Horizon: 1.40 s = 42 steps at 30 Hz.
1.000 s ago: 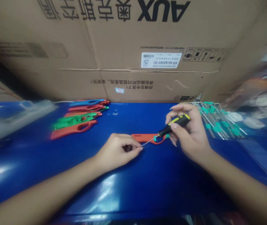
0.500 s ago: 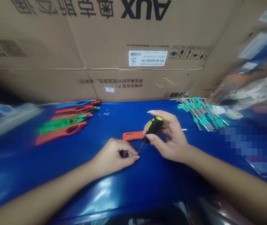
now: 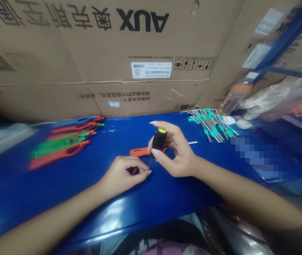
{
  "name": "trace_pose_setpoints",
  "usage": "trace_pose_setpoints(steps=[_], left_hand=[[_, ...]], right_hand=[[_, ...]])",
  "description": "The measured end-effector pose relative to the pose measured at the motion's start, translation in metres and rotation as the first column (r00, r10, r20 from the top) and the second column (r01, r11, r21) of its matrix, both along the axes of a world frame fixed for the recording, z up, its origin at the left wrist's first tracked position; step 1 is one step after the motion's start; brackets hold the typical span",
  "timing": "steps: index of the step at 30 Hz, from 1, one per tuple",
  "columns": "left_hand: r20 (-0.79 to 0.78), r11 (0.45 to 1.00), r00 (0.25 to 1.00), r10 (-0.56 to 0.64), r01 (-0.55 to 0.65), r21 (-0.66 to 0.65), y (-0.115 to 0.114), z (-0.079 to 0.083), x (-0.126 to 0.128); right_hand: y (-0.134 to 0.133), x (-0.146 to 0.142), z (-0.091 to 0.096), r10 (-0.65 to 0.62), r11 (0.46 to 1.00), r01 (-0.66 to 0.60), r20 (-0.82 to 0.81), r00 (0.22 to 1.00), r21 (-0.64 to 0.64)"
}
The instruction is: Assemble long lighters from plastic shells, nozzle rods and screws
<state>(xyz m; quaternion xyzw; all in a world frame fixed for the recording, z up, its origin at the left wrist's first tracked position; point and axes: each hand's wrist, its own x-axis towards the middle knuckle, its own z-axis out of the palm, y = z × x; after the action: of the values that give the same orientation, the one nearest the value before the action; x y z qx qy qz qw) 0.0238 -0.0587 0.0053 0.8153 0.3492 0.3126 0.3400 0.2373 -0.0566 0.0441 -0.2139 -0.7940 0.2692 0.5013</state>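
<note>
Screwdriver swung up, nearly upright, tip down by left grip. Right grip wrapped tight round handle. Left grip pinched shut, holding something too tiny to tell. Orange part lay on surface behind. Screwdriver seemed light, stiff; hold by handle.

We see a glossy blue bench throwing back light, a screwdriver with matt black-and-yellow plastic grip and thin metal shaft, smooth coloured plastic handles, and matt brown cardboard boxes behind.
</note>
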Motion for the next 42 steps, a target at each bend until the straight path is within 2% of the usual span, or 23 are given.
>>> trace_pose_setpoints(steps=[5, 10, 14, 20, 24, 27, 33, 39, 42], left_hand=[[-0.008, 0.984, 1.000, 0.001, 0.000, 0.178, 0.009, 0.009, -0.007], [-0.126, 0.948, 0.984, 0.126, -0.081, 0.309, 0.024, 0.013, -0.025], [-0.246, 0.957, 0.963, 0.107, -0.032, 0.289, 0.033, 0.006, -0.032], [-0.183, 0.977, 0.982, 0.054, -0.014, 0.213, 0.022, -0.004, -0.016], [-0.155, 0.980, 0.988, -0.010, 0.041, 0.194, 0.009, -0.004, -0.004], [-0.160, 0.976, 0.984, -0.073, 0.103, 0.189, 0.007, -0.002, -0.004], [-0.164, 0.975, 0.981, -0.108, 0.137, 0.175, 0.012, -0.001, -0.010], [-0.158, 0.968, 0.981, -0.112, 0.143, 0.204, 0.013, -0.005, -0.010], [-0.167, 0.968, 0.979, -0.117, 0.149, 0.200, 0.013, -0.004, -0.010]], right_hand=[[0.005, 0.004, 0.001, -0.108, 0.990, 0.107, -0.010, 0.994, -0.089], [0.014, 0.006, 0.001, -0.202, 0.975, 0.190, -0.107, 0.973, -0.114], [0.018, 0.007, 0.001, -0.218, 0.972, 0.199, -0.173, 0.960, -0.122], [0.016, 0.004, 0.000, -0.238, 0.970, 0.228, -0.154, 0.959, -0.080], [0.011, 0.002, -0.003, -0.233, 0.972, 0.235, -0.082, 0.969, 0.016], [0.007, 0.000, -0.005, -0.197, 0.976, 0.201, -0.052, 0.979, 0.081], [0.003, 0.000, -0.006, -0.157, 0.985, 0.157, -0.005, 0.988, 0.069], [0.004, 0.000, -0.014, -0.109, 0.984, 0.105, 0.020, 0.994, 0.144], [0.004, -0.001, -0.015, -0.120, 0.980, 0.118, 0.004, 0.993, 0.162]])
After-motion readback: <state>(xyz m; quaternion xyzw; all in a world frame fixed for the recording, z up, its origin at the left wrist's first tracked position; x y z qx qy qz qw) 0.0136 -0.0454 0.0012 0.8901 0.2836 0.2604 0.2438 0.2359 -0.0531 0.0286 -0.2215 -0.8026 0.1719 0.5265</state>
